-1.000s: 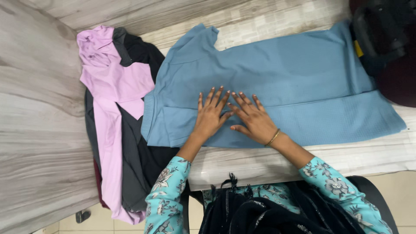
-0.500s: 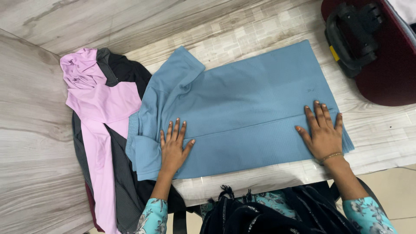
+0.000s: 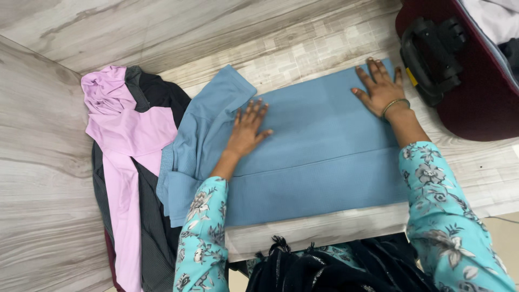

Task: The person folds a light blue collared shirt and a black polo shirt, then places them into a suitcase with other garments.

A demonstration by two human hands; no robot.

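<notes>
A blue shirt [image 3: 319,157] lies flat on the pale wood-grain table [image 3: 303,32], its near long edge folded over along a straight crease. My left hand [image 3: 247,128] rests palm down with fingers spread on the shirt near its left sleeve. Palm down too, my right hand [image 3: 380,86] presses the shirt's far right corner; a gold bangle circles its wrist. Neither hand grips the cloth. The short sleeve sticks out toward the upper left.
A pile of clothes lies at the left: a lilac garment [image 3: 127,135] over black and grey ones [image 3: 154,216]. A maroon suitcase [image 3: 476,97] with a black handle [image 3: 430,54] sits at the upper right, close to my right hand.
Both hands slid from the shirt's near folded edge up to its far half. The right hand moved to the far right corner, the left up toward the sleeve.
</notes>
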